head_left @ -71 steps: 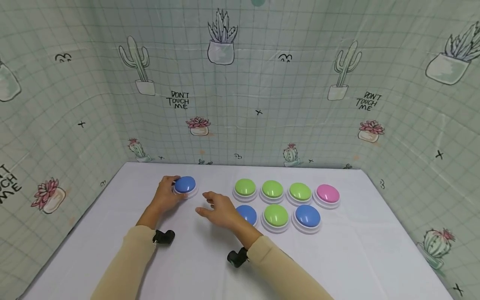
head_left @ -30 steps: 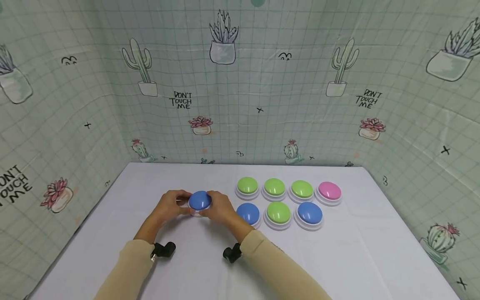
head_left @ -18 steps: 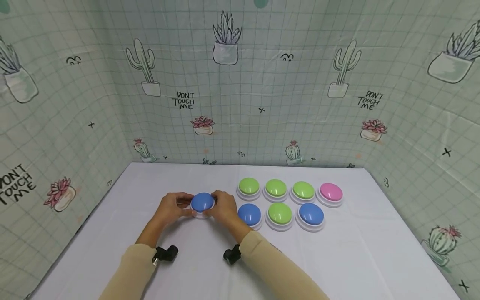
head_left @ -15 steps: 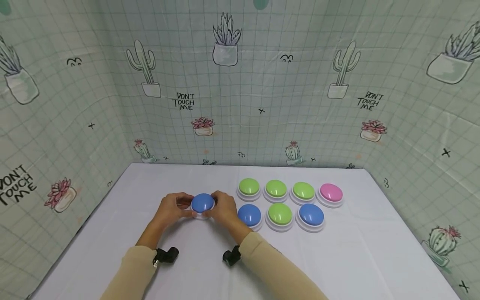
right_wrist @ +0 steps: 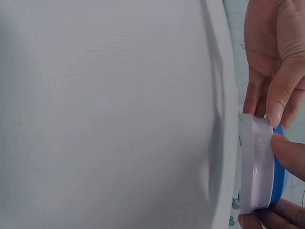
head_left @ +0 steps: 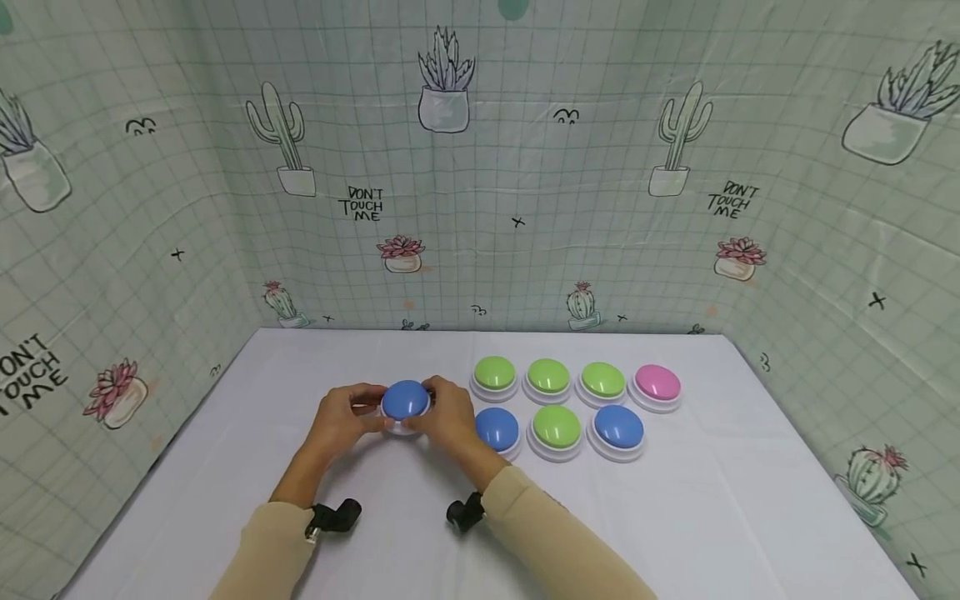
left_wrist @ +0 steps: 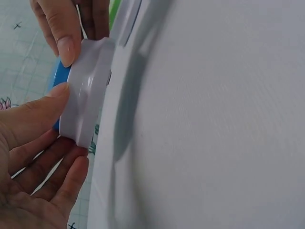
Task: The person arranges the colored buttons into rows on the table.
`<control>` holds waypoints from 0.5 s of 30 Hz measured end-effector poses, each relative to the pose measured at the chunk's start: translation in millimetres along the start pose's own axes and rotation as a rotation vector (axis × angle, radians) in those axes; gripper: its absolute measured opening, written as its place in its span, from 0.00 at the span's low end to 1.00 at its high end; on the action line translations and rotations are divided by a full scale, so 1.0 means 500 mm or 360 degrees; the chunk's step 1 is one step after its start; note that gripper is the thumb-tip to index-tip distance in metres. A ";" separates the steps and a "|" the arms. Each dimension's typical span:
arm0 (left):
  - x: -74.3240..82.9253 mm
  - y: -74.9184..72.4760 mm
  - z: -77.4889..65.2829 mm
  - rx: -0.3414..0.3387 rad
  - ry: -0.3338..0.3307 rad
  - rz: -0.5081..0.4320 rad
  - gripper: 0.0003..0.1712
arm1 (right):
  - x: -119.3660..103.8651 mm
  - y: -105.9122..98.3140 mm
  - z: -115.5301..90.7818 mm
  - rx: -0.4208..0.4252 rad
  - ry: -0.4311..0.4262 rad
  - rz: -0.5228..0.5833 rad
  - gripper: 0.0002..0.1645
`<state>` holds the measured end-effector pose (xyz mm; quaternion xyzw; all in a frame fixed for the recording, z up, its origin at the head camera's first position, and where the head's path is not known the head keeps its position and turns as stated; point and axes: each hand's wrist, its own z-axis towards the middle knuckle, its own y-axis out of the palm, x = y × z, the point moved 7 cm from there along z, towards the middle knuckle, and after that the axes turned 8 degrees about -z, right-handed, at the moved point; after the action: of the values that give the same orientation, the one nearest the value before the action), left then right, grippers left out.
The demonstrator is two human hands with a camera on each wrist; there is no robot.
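Note:
Both hands hold one blue-topped push button [head_left: 405, 400] with a round white base, left of the other buttons in the head view. My left hand [head_left: 337, 421] grips its left side, thumb in front and fingers behind. On the other side my right hand [head_left: 447, 417] grips it, the thumb at the front of the rim. The left wrist view shows the white base [left_wrist: 86, 93] side-on between the two thumbs. In the right wrist view small feet show under the base [right_wrist: 257, 162], and background is visible between it and the tabletop.
To the right stand two rows of buttons: green [head_left: 494, 373], green [head_left: 548, 376], green [head_left: 602, 379] and pink [head_left: 657, 382] behind; blue [head_left: 497, 429], green [head_left: 557, 427] and blue [head_left: 618, 427] in front. The white table [head_left: 675, 517] ends at a patterned cloth backdrop [head_left: 480, 183].
Earlier the left hand alone held the blue button farther left and back. It has come right and nearer, and the right hand has taken hold too. Lately it has risen slightly.

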<state>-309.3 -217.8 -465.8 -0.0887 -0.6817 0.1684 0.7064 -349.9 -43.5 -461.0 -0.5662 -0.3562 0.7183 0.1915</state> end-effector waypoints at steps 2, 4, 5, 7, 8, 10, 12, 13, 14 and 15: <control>0.007 0.005 -0.001 -0.0002 0.0009 -0.0046 0.30 | 0.000 -0.011 -0.004 0.0012 0.0001 0.0033 0.38; 0.016 0.012 -0.001 -0.0001 0.0020 -0.0095 0.30 | 0.002 -0.024 -0.008 0.0027 -0.0002 0.0084 0.38; 0.021 0.016 -0.001 -0.0002 0.0025 -0.0119 0.30 | 0.003 -0.031 -0.009 0.0033 -0.0007 0.0107 0.39; 0.030 0.025 -0.001 -0.0006 0.0034 -0.0160 0.30 | 0.007 -0.045 -0.011 0.0046 -0.0016 0.0153 0.39; 0.035 0.030 -0.001 -0.0005 0.0041 -0.0167 0.30 | 0.010 -0.051 -0.013 0.0054 -0.0015 0.0177 0.39; 0.043 0.041 0.000 -0.0003 0.0052 -0.0196 0.30 | 0.016 -0.065 -0.016 0.0072 -0.0013 0.0211 0.39; 0.051 0.054 0.000 0.0009 0.0067 -0.0202 0.30 | 0.022 -0.078 -0.020 0.0090 -0.0008 0.0214 0.39; 0.055 0.060 0.000 0.0018 0.0078 -0.0203 0.31 | 0.025 -0.085 -0.022 0.0102 -0.0006 0.0214 0.39; 0.060 0.066 0.001 0.0028 0.0094 -0.0202 0.31 | 0.028 -0.092 -0.024 0.0114 -0.0006 0.0215 0.39; 0.065 0.072 0.002 0.0038 0.0111 -0.0205 0.31 | 0.031 -0.099 -0.026 0.0126 -0.0012 0.0214 0.40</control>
<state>-313.9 -172.8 -448.3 -0.0422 -0.6589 0.1276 0.7401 -348.4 4.2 -436.6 -0.5780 -0.2893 0.7453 0.1637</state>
